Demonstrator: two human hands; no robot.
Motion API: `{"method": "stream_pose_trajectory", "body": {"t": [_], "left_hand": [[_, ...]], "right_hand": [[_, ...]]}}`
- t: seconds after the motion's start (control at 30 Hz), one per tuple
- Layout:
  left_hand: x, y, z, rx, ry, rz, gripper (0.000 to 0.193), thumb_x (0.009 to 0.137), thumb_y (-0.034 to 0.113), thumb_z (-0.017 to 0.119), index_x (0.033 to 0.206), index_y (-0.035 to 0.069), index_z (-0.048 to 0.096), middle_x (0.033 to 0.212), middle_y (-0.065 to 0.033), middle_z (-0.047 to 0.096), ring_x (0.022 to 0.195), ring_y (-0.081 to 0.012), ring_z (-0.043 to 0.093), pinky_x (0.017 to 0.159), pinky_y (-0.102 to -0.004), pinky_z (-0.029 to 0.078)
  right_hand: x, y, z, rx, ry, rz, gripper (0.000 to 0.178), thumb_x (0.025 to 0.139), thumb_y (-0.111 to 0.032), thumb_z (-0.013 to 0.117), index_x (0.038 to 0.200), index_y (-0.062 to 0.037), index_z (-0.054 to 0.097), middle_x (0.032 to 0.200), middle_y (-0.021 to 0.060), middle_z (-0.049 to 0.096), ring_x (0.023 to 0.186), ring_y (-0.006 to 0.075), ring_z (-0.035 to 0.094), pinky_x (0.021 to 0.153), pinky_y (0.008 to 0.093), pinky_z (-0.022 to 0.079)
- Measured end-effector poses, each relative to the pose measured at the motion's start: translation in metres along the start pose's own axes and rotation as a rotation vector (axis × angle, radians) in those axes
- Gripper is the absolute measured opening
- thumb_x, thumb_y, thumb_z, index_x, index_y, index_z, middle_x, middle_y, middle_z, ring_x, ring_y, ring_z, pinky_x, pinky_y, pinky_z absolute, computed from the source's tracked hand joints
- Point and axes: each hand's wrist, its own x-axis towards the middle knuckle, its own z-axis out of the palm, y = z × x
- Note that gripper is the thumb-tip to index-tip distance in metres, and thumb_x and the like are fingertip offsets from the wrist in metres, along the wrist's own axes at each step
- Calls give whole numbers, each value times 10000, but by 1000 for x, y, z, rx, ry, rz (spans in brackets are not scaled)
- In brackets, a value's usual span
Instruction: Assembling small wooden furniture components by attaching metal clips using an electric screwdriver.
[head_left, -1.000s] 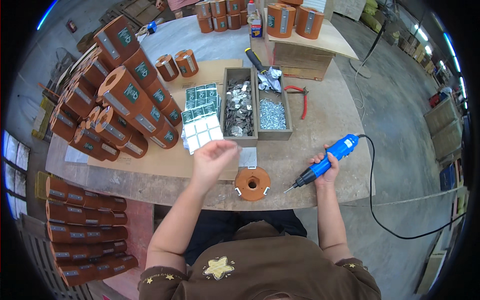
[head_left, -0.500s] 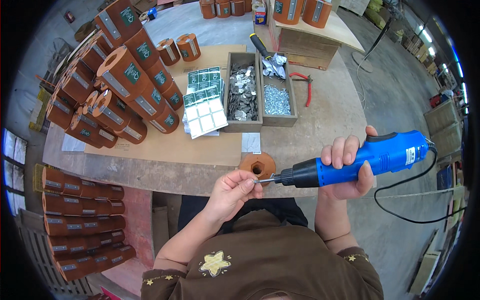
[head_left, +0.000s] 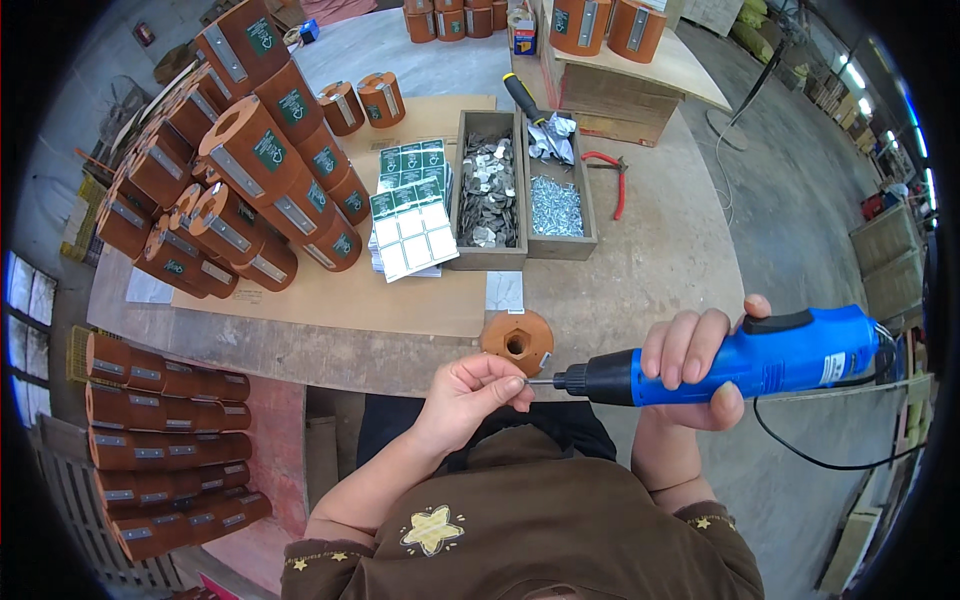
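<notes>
My right hand [head_left: 690, 365] is wrapped round a blue electric screwdriver [head_left: 790, 352], held level with its bit pointing left. The fingers of my left hand [head_left: 466, 402] are pinched together at the tip of that bit. Whatever lies between them is too small and covered to make out. Just beyond the fingertips, a reddish-brown cylinder [head_left: 534, 332] stands on the front edge of the worktable, its round face with a central hole facing up. A metal strip shows at its far side.
Wooden bins hold flat metal pieces [head_left: 487, 190] and small screws [head_left: 556, 208]. Near them lie red-handled pliers [head_left: 618, 190], a yellow-black tool handle [head_left: 520, 95] and label sheets [head_left: 412, 235]. Stacked brown cylinders [head_left: 260, 150] stand left; more rows [head_left: 165, 415] lie below. A black cord [head_left: 830, 465] trails from the screwdriver.
The screwdriver has come down toward me and slightly right in my right hand. My left fingers have moved a little nearer and right, staying pinched at the bit's tip.
</notes>
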Motion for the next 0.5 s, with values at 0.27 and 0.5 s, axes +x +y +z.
{"method": "stream_pose_trajectory", "body": {"t": [0.27, 0.5], "left_hand": [[2, 2, 7, 89, -19, -72, 92, 838, 74, 520, 833, -13, 550, 761, -94, 603, 671, -131, 566, 651, -262, 473], [38, 27, 10, 690, -389, 272, 208, 833, 158, 543, 957, -8, 544, 884, -86, 590, 878, -180, 550, 802, -318, 430]], "right_hand": [[-8, -8, 2, -71, -68, -20, 680, 717, -124, 609, 1272, -134, 216, 684, 54, 520, 571, 186, 520, 529, 333, 456], [0, -12, -21, 4, 9, -45, 629, 745, -150, 568, 1271, -76, 231, 720, 65, 501, 599, 168, 494, 556, 315, 433]]}}
